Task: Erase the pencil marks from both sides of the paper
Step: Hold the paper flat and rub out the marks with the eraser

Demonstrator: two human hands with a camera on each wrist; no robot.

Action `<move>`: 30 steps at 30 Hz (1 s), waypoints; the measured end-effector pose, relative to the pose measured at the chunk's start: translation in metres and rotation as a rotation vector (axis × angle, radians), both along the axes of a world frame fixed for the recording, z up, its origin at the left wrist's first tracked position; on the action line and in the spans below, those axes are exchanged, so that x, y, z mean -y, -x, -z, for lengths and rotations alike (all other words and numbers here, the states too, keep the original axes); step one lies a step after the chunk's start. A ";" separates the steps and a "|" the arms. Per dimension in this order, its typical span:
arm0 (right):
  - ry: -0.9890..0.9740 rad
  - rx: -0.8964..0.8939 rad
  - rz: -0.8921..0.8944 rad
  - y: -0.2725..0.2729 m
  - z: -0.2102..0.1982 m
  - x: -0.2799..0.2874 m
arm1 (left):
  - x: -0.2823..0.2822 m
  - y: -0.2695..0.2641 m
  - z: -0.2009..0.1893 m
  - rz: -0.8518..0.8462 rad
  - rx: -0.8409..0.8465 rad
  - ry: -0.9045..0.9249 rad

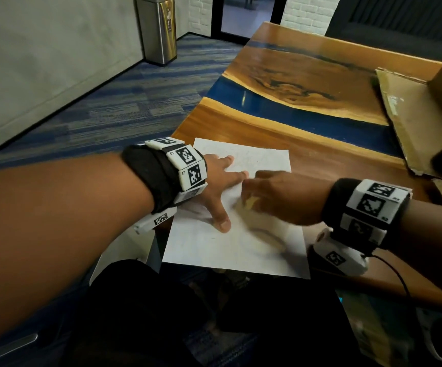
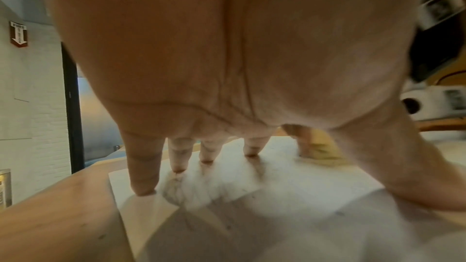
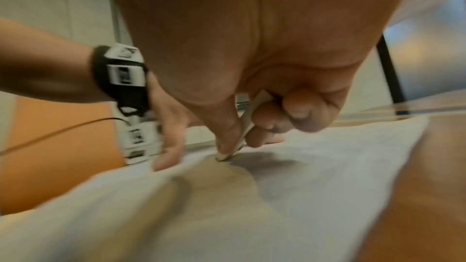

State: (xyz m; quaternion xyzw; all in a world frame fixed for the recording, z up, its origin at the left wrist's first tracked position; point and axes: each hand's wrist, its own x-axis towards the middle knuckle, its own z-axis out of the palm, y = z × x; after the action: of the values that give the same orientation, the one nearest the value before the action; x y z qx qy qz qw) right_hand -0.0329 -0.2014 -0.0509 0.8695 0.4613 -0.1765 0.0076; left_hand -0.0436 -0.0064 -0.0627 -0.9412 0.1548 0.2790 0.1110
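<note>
A white sheet of paper [image 1: 214, 247] lies on the wooden table [image 1: 307, 144] near its front left corner. Faint pencil marks [image 1: 249, 160] show on its far part and as a grey smudge [image 2: 174, 188] by my fingertips. My left hand [image 1: 222, 181] presses the paper [image 2: 277, 216] flat with straight, spread fingers. Just to its right, my right hand [image 1: 275, 197] pinches a pale eraser [image 1: 251, 202] between thumb and fingers. In the right wrist view the eraser [image 3: 246, 127] touches the paper [image 3: 327, 176] tip down. The right hand is motion-blurred.
An open cardboard box [image 1: 410, 123] lies on the table at the right. A blue resin band [image 1: 320, 120] crosses the tabletop beyond the paper. A steel bin [image 1: 159, 30] stands on the carpet at the far left. A thin cable [image 1: 397, 274] hangs from my right wrist.
</note>
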 end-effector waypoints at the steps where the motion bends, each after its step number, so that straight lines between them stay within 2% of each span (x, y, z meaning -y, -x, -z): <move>1: -0.002 -0.046 -0.043 0.004 0.002 -0.001 | 0.000 -0.001 0.000 -0.002 -0.004 0.001; 3: -0.002 -0.031 0.026 -0.006 0.000 0.000 | 0.000 -0.001 0.000 0.002 0.001 -0.011; 6: 0.010 0.108 0.188 -0.021 -0.004 0.007 | 0.001 0.001 0.002 -0.004 0.013 -0.018; 10: 0.027 -0.013 -0.006 0.006 0.000 -0.004 | -0.001 0.001 0.001 -0.010 0.012 0.010; 11: 0.037 -0.021 -0.007 0.004 -0.002 -0.006 | -0.001 0.001 0.001 -0.011 0.013 0.010; 15: 0.046 0.138 0.227 -0.025 -0.006 0.000 | 0.003 0.002 0.001 -0.018 0.028 -0.009; 16: 0.045 0.125 0.210 -0.021 -0.004 -0.001 | 0.003 0.003 0.000 -0.016 0.029 -0.006; 19: 0.011 -0.026 0.012 0.005 0.000 -0.012 | 0.000 0.004 -0.001 -0.037 0.018 0.040; 21: 0.024 0.002 0.048 -0.004 -0.002 -0.013 | -0.001 0.004 0.000 -0.030 0.026 0.039; 24: 0.096 0.175 0.230 -0.029 -0.006 -0.006 | -0.001 0.003 0.004 -0.035 0.028 0.039; 26: 0.056 0.123 0.173 -0.018 -0.005 -0.010 | -0.002 0.004 0.003 -0.040 0.022 0.052; 28: 0.014 0.008 0.024 0.003 -0.002 -0.015 | -0.002 0.005 0.001 -0.050 0.009 0.076; 30: 0.015 -0.014 0.014 -0.001 -0.002 -0.014 | -0.001 0.004 0.001 -0.048 0.008 0.076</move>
State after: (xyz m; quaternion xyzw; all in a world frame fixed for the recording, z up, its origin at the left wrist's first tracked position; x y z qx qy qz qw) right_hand -0.0318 -0.1871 -0.0491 0.8714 0.4538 -0.1861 0.0098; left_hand -0.0477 -0.0050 -0.0639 -0.9494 0.1421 0.2715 0.0689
